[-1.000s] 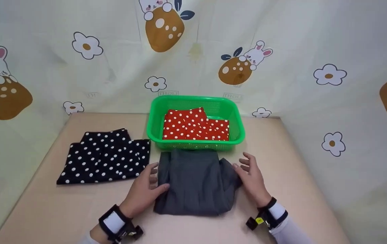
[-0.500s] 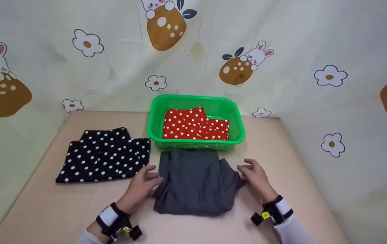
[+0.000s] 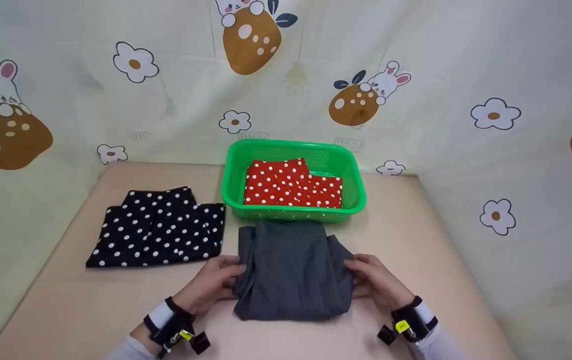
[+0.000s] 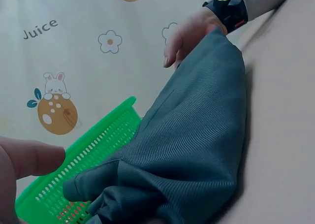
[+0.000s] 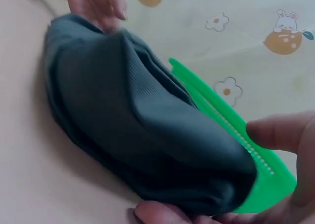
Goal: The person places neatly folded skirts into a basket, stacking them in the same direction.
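A folded dark grey garment (image 3: 291, 280) lies on the table in front of the green basket. At its left side is my left hand (image 3: 210, 284), thumb over the edge in the head view, other fingers low beside the cloth. My right hand (image 3: 378, 282) mirrors this on the right side. In the left wrist view the thumb (image 4: 37, 157) stands off the grey cloth. The right wrist view shows the thumb (image 5: 275, 130) raised apart from the cloth, with fingertips (image 5: 160, 213) at its lower edge.
The green basket (image 3: 293, 210) holds a folded red polka-dot cloth (image 3: 280, 185) at the back of the table (image 3: 416, 240). A folded black polka-dot cloth (image 3: 160, 230) lies to the left, close to my left hand. A printed curtain (image 3: 286, 95) closes off the back and sides.
Both hands first drew slightly outward from the grey garment, then came in lower at its sides. The garment's side parts have shifted a little. The basket and the polka-dot cloths stay put.
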{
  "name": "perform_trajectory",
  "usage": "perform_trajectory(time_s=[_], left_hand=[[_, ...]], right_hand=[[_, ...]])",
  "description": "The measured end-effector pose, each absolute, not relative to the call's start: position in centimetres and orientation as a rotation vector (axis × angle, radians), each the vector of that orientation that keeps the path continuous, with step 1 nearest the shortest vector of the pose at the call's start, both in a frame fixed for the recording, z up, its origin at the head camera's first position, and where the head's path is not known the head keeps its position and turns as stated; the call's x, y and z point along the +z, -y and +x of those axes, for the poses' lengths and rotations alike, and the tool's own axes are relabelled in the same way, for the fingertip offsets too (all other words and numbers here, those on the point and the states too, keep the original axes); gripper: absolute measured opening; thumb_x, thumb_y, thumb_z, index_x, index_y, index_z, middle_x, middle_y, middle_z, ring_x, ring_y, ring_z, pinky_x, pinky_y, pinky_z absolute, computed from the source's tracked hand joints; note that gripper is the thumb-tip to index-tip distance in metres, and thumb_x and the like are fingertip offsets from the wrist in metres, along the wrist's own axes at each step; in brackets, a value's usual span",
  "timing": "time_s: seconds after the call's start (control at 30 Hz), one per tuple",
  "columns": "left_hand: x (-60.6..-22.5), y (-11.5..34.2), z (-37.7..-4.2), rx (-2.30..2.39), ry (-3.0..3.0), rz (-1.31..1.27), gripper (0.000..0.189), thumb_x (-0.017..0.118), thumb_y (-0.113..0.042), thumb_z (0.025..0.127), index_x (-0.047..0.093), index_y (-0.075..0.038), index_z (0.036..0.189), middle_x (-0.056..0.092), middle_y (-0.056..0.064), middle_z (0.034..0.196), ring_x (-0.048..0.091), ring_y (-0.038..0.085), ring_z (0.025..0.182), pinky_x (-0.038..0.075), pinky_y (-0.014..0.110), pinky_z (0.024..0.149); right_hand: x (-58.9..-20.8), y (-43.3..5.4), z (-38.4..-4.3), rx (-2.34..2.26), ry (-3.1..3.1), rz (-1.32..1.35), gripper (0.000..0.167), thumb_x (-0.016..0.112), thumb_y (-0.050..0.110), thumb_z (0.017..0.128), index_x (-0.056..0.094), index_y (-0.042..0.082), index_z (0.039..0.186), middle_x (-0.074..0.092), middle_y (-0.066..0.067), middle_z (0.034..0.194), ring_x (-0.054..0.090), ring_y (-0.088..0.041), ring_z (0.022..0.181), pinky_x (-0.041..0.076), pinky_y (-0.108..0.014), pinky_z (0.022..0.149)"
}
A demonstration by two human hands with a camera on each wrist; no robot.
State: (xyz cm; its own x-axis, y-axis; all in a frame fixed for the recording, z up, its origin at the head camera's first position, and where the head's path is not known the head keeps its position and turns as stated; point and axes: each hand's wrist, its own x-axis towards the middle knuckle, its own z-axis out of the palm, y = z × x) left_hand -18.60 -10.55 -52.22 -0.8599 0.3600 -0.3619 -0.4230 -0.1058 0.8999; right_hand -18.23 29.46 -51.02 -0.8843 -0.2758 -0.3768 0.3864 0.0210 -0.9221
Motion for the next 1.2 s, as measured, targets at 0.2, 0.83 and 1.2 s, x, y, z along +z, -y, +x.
perform_trajectory(time_s=[0.2, 0.83, 1.2], left_hand=[[-52.9, 9.7, -19.1, 2.006, -1.603, 0.017, 0.063, 0.063, -0.019, 0.104, 0.036, 0.017, 0.149, 0.067, 0.014, 0.126, 0.072, 0.017, 0.101, 0.062, 0.034, 0.090], [-54.8, 6.1, -21.3, 2.002, -1.484, 0.230, 0.055, 0.074, -0.004, 0.091, 0.053, 0.003, 0.142, 0.075, 0.012, 0.128, 0.076, 0.021, 0.110, 0.063, 0.034, 0.095], [-54.6, 6.4, -21.3, 1.987, -1.601, 0.246, 0.060, 0.074, -0.004, 0.090, 0.051, 0.007, 0.145, 0.074, 0.013, 0.128, 0.075, 0.020, 0.109, 0.063, 0.032, 0.094]], right_hand=[[-51.9, -27.3, -17.7, -2.016, -1.639, -0.016, 0.038, 0.060, 0.020, 0.106, 0.053, -0.004, 0.135, 0.077, -0.007, 0.112, 0.078, -0.020, 0.097, 0.066, -0.040, 0.083], [-54.0, -22.0, -20.3, -1.946, -1.773, -0.039, 0.033, 0.074, 0.004, 0.087, 0.064, -0.003, 0.119, 0.078, -0.004, 0.106, 0.077, -0.016, 0.095, 0.064, -0.030, 0.084], [-54.1, -21.8, -20.5, -1.974, -1.774, -0.070, 0.037, 0.073, 0.002, 0.088, 0.061, -0.007, 0.123, 0.077, -0.007, 0.109, 0.077, -0.019, 0.097, 0.065, -0.033, 0.085]])
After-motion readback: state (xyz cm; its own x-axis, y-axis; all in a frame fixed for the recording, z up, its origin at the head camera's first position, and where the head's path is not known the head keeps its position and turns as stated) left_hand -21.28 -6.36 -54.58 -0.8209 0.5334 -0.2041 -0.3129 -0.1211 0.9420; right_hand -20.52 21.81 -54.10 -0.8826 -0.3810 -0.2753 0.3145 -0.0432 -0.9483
